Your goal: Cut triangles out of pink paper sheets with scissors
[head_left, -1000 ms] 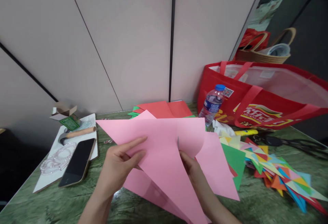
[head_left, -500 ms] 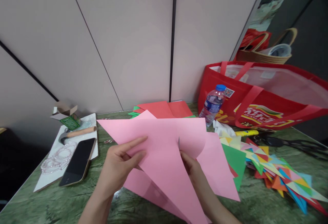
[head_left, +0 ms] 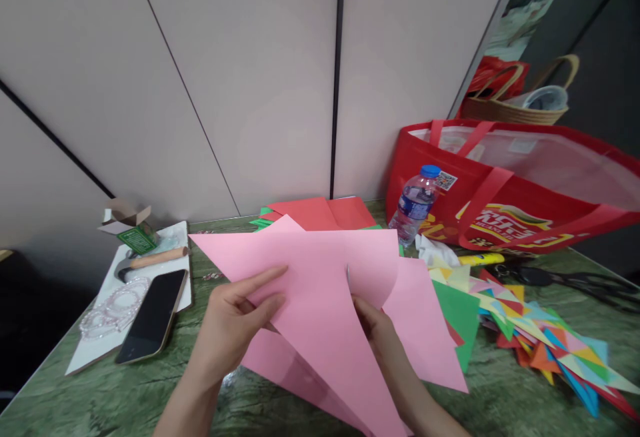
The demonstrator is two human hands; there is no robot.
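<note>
A pink sheet of paper (head_left: 310, 297) is held up in front of me, with a long cut running up from its lower edge. My left hand (head_left: 245, 307) pinches the sheet's left side, thumb and fingers on it. At the cut, my right hand (head_left: 373, 320) is closed, its fingers partly hidden behind the paper. A thin metal scissor blade (head_left: 349, 273) shows at the top of the cut; the handles are out of sight. Right of the cut, the paper curls away. More pink paper (head_left: 425, 330) lies beneath on the table.
Red sheets (head_left: 325, 212) lie at the back. To the left are a phone (head_left: 153, 317), a wooden-handled tool (head_left: 155, 259) and a small box (head_left: 133, 227). On the right stand a bottle (head_left: 415, 203) and a red bag (head_left: 500, 190), with colourful folded paper (head_left: 555, 337) in front.
The curled right part of the pink sheet has shifted slightly left, and a little more of the blade shows at the cut. Both hands have stayed nearly in place.
</note>
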